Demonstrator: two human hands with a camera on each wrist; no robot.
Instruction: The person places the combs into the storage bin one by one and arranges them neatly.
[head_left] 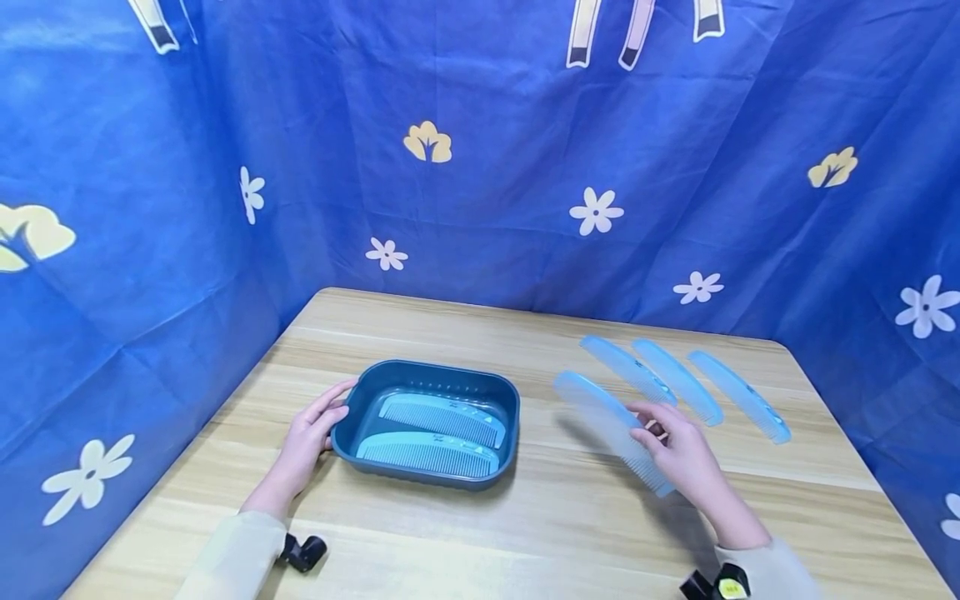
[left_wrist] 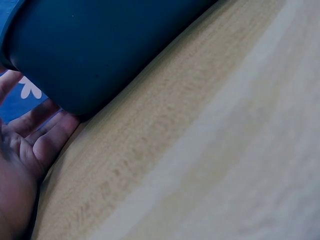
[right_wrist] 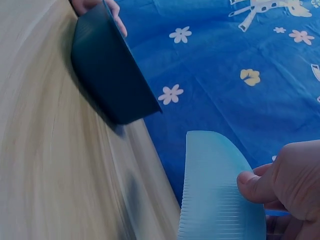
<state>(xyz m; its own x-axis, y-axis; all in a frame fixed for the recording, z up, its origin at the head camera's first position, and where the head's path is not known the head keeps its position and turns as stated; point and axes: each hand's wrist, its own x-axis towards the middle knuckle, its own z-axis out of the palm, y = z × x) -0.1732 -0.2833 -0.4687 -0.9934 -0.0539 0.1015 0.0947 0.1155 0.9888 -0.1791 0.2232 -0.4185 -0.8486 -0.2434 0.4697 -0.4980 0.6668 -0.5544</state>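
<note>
In the head view, my right hand pinches a light-blue comb near its middle, thumb against the face. The comb is tilted above the table, its shadow beneath it. The right wrist view shows this comb with its teeth toward the left. My left hand holds the left end of a dark teal plastic basin, thumb at the rim and other fingers against the outer wall. Inside the basin, two light-blue combs lie side by side: a back comb and a front comb.
Three more combs lie on the wooden table at the right: a left one, a middle one and a right one. A blue patterned curtain surrounds the table's back and sides.
</note>
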